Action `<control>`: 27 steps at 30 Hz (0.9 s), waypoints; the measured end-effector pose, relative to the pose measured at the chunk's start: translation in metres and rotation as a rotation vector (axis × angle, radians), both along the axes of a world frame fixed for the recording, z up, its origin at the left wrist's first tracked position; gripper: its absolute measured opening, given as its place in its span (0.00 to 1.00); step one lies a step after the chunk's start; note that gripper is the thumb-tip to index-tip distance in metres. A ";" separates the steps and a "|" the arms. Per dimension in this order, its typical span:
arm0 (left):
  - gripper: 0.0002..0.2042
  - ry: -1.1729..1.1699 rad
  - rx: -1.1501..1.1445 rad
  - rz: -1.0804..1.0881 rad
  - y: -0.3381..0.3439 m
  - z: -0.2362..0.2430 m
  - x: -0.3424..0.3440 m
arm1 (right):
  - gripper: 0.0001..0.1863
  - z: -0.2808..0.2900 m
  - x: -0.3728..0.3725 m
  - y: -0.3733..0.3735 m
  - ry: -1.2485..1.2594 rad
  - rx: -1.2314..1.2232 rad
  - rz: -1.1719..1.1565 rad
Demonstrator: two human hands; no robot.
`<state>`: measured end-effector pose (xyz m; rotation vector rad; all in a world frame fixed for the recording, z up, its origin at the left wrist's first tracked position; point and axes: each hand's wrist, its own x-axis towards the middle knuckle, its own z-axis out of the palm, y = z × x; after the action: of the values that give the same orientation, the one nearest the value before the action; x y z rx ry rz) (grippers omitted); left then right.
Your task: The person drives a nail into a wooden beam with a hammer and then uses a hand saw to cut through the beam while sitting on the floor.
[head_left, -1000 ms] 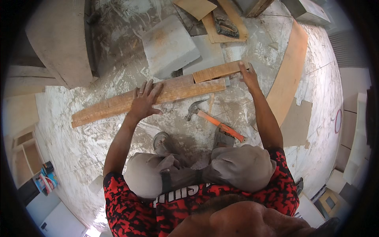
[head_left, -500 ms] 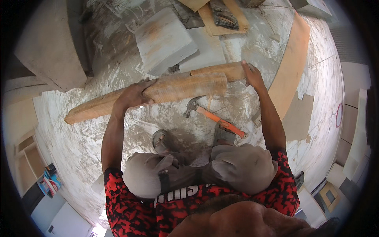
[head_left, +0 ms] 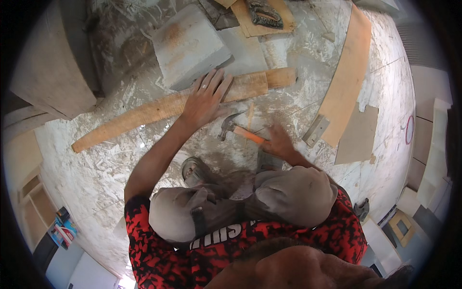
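A long wooden plank (head_left: pixel 144 113) lies slantwise on the floor before me. A second, shorter wood piece (head_left: pixel 281 77) sticks out past its right end; the rest of it is hidden. My left hand (head_left: pixel 204 101) rests on the plank, fingers stretched out and slightly spread. A claw hammer (head_left: pixel 248 135) with an orange handle lies nearer to me, its metal head towards the plank. Over the handle's grip is my right hand (head_left: pixel 280 142); motion smears its fingers, so I cannot make out whether they are closed round it.
A pale block (head_left: pixel 187 45) stands just beyond the plank. Farther off, a black-handled tool (head_left: pixel 263 15) lies on a thin wood sheet. On the right are a long wood strip (head_left: pixel 344 82), a small flat metal piece (head_left: pixel 316 130) and a grey-brown sheet (head_left: pixel 358 137). A large box-like piece (head_left: pixel 53 62) stands at left.
My right hand has left the right end of the shorter wood piece and come down to the hammer's handle. My left hand has slid rightward along the plank.
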<state>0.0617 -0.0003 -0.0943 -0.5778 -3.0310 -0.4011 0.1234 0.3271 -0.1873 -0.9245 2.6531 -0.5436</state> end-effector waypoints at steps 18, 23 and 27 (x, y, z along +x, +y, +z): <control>0.42 -0.474 -0.023 0.080 -0.027 0.000 -0.032 | 0.16 0.152 -0.044 0.000 -0.069 -0.426 -0.237; 0.42 -0.450 -0.058 0.117 -0.037 -0.001 -0.024 | 0.14 0.223 -0.084 -0.043 -0.211 -0.670 -0.339; 0.41 -0.352 0.024 0.089 -0.036 -0.007 -0.027 | 0.12 0.213 -0.100 -0.050 0.107 -0.219 -0.136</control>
<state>0.0346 -0.0360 -0.1014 -0.4060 -3.3622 -0.5913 0.0230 0.2770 0.0260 -0.8566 2.8098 -0.8538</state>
